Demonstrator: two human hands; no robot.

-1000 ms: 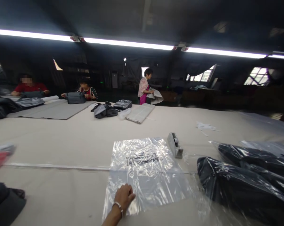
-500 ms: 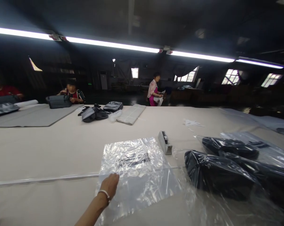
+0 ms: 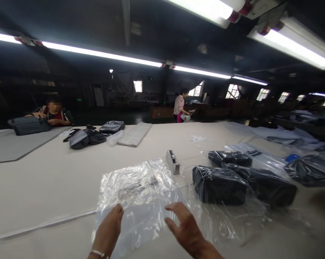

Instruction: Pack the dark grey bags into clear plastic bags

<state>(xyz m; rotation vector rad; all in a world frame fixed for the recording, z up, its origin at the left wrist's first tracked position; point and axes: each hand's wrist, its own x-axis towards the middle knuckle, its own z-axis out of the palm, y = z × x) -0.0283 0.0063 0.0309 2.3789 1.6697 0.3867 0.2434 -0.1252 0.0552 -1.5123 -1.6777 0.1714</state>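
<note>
A clear plastic bag with dark printing lies flat on the pale table in front of me. My left hand, with a bracelet at the wrist, is on the bag's near left part, its fingers pressed together on the plastic. Over the bag's right side is my right hand, thumb and forefinger apart, holding nothing. A grey tape dispenser stands just beyond the bag's far right corner. To the right sit dark items wrapped in clear plastic, their loose film spreading towards my right hand.
Dark pouches and a folded grey sheet lie farther back. White strips are scattered right of them. A person at the far left handles a grey case; another person stands beyond the table.
My right hand has come into view over the bag's right side. The view has swung right, showing more wrapped items and a blurred hand at the right edge.
</note>
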